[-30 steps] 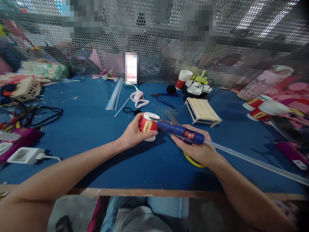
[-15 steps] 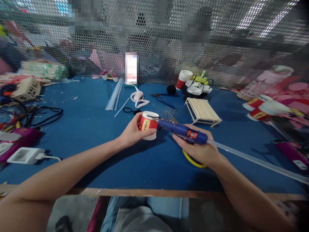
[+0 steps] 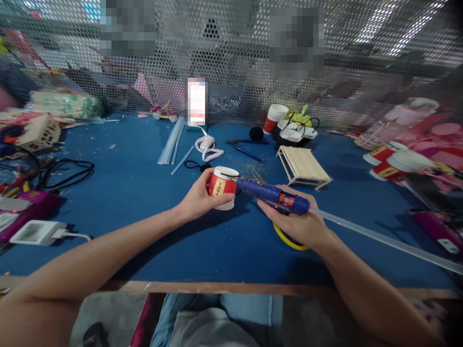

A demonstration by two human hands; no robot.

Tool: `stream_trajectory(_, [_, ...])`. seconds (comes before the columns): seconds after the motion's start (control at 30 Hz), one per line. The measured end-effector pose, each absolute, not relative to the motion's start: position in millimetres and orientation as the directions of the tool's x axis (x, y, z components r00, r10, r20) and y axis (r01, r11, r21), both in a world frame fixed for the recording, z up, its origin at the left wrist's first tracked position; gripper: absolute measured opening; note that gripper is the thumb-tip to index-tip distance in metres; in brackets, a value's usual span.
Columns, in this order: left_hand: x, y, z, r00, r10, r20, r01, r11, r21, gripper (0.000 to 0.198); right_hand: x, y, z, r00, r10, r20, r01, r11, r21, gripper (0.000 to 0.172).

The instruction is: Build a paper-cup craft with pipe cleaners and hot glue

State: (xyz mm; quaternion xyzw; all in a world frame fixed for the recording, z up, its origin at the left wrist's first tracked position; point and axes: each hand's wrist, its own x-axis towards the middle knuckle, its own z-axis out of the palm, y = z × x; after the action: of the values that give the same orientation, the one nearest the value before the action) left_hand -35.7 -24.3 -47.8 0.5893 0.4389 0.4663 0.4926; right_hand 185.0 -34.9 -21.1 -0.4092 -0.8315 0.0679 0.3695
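A red and white paper cup [image 3: 221, 185] is held just above the blue tabletop by my left hand [image 3: 198, 196], fingers behind it and thumb across its front. My right hand [image 3: 294, 217] is closed around a blue hot glue gun [image 3: 269, 193], which points left. Its nozzle meets the cup's right side near the rim; whether it touches I cannot tell. A long clear glue stick [image 3: 379, 238] runs out of the gun's back end toward the right. Below my right hand lies a yellow ring-shaped thing [image 3: 289, 240], partly hidden.
Behind the cup lie clear glue sticks [image 3: 170, 142], a white ribbon [image 3: 208, 147] and pliers [image 3: 240, 143]. A small wooden-stick table [image 3: 306, 166] stands to the right, with stacked paper cups [image 3: 401, 166] beyond. A white charger [image 3: 39, 232] and black cable [image 3: 77, 171] lie left. Perforated metal [image 3: 231, 62] closes the back.
The back end of the glue gun has shifted very slightly to the left. Both hands keep nearly the same place and hold.
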Motion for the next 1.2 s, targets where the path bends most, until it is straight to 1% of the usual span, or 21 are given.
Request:
stream_trajectory(0.2, [-35.8, -23.6, -46.8, 0.176, 0.978, 0.112, 0.048, -0.123, 0.991, 0.063, 184.6, -34.3, -22.4, -0.354, 0.74, 0.572, 0.621, 0.643, -0.448, 0.011])
stream_trajectory(0.37, [-36.1, -23.6, -47.0, 0.174, 0.979, 0.106, 0.025, -0.112, 0.993, 0.062, 186.3, -33.1, -22.5, -0.374, 0.71, 0.596, 0.645, 0.661, -0.383, 0.011])
stream_trajectory(0.43, [-36.1, -23.8, -47.2, 0.172, 0.98, 0.103, 0.02, -0.108, 0.994, 0.062, 186.6, -33.3, -22.1, -0.361, 0.716, 0.598, 0.653, 0.651, -0.386, 0.01])
stream_trajectory(0.53, [-36.2, -24.4, -47.0, 0.173, 0.98, 0.103, 0.005, -0.106, 0.994, 0.061, 186.3, -34.1, -21.3, -0.354, 0.733, 0.581, 0.653, 0.638, -0.407, 0.01])
stream_trajectory(0.63, [-36.2, -24.4, -46.5, 0.174, 0.979, 0.102, -0.002, -0.103, 0.995, 0.061, 186.4, -34.1, -20.9, -0.376, 0.738, 0.561, 0.654, 0.64, -0.403, 0.011])
stream_trajectory(0.87, [-36.4, -23.8, -47.9, 0.173, 0.978, 0.115, 0.005, -0.118, 0.993, 0.061, 185.6, -35.3, -18.3, -0.365, 0.75, 0.552, 0.655, 0.628, -0.42, 0.01])
stream_trajectory(1.03, [-36.5, -24.4, -48.3, 0.169, 0.979, 0.11, -0.011, -0.11, 0.994, 0.061, 184.6, -37.6, -12.9, -0.386, 0.783, 0.488, 0.66, 0.604, -0.447, 0.007])
stream_trajectory(1.2, [-37.5, -23.6, -47.9, 0.184, 0.982, 0.032, -0.111, -0.012, 0.994, 0.053, 187.4, -36.1, -16.0, -0.274, 0.803, 0.529, 0.678, 0.551, -0.486, 0.013])
